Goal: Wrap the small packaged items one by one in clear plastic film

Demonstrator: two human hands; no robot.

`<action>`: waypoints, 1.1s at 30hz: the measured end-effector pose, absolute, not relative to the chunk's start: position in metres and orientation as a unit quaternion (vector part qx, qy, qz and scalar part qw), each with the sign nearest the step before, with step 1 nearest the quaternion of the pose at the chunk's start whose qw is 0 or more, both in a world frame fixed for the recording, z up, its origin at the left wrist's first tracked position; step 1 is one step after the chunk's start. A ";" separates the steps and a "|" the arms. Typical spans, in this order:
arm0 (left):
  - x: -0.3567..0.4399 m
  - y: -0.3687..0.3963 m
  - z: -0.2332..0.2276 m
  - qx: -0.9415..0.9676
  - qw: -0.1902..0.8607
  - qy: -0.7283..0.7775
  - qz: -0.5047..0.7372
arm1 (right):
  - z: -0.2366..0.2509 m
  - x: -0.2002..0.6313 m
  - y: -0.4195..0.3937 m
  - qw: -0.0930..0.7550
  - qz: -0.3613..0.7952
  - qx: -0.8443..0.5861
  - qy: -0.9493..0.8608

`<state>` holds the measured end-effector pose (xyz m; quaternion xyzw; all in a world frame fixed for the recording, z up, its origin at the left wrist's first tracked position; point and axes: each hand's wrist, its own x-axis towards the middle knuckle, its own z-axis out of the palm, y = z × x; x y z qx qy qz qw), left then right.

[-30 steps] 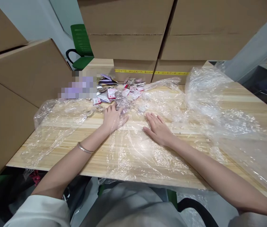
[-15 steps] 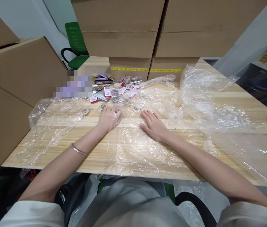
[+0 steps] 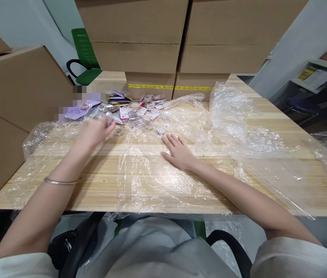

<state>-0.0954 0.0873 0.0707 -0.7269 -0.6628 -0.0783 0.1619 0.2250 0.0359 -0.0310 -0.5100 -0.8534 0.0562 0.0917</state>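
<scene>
Across the pale wooden table (image 3: 96, 185), seams and grain show through sheets of clear plastic film (image 3: 154, 181) that spread over the middle and sag past the front edge. Large cardboard boxes (image 3: 140, 23) wall off the back, a strip of yellow tape (image 3: 152, 86) running along the lower ones, and another box (image 3: 13, 88) crowds the left side. A green chair (image 3: 85, 50) stands in the gap between them; at the far right is a grey shelf (image 3: 310, 77). Bunched plastic (image 3: 230, 104) rises at the table's back right. A heap of small packets (image 3: 124, 113), some with red-and-white labels, lies at the back, left of centre, with a purple packet (image 3: 79, 110) at its left end. The left hand (image 3: 95, 131) is raised just in front of the heap, its fingers curled closed around a small shiny thing (image 3: 109, 121) too blurred to name, a silver bangle (image 3: 61, 182) on that wrist. The right hand (image 3: 177, 151) rests open and palm down on the film, fingers pointing away, near a small clear packet (image 3: 161, 129).
</scene>
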 end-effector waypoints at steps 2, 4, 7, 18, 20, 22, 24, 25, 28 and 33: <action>-0.088 0.076 0.091 -0.682 0.211 -0.683 -0.154 | -0.030 0.223 0.036 0.086 0.059 -0.512 -0.852; -0.061 0.058 0.102 -0.694 0.224 -0.652 -0.209 | -0.029 0.221 0.037 0.081 0.064 -0.514 -0.852; 0.007 0.025 0.092 -0.835 0.144 -0.496 -0.188 | -0.025 0.218 0.041 0.100 0.111 -0.511 -0.846; 0.111 -0.026 -0.016 -0.987 0.054 -0.108 -0.103 | 0.041 0.287 0.079 0.281 0.436 -0.470 -0.714; 0.103 -0.027 -0.013 -0.985 0.004 -0.151 -0.079 | 0.053 0.296 0.075 0.298 0.378 -0.497 -0.722; 0.093 -0.026 -0.003 -0.980 -0.050 -0.184 -0.054 | 0.061 0.300 0.071 0.268 0.264 -0.551 -0.745; 0.079 -0.018 0.011 -0.973 -0.105 -0.201 -0.035 | 0.065 0.303 0.069 0.178 0.158 -0.617 -0.750; 0.072 -0.012 0.019 -0.967 -0.130 -0.215 -0.034 | 0.066 0.303 0.069 0.118 0.125 -0.646 -0.744; 0.052 0.018 0.039 -0.945 -0.142 -0.288 -0.063 | 0.067 0.304 0.072 -0.026 0.089 -0.679 -0.728; 0.049 0.076 0.057 -0.958 -0.022 -0.265 -0.105 | 0.074 0.296 0.061 -0.006 0.124 -0.572 -0.811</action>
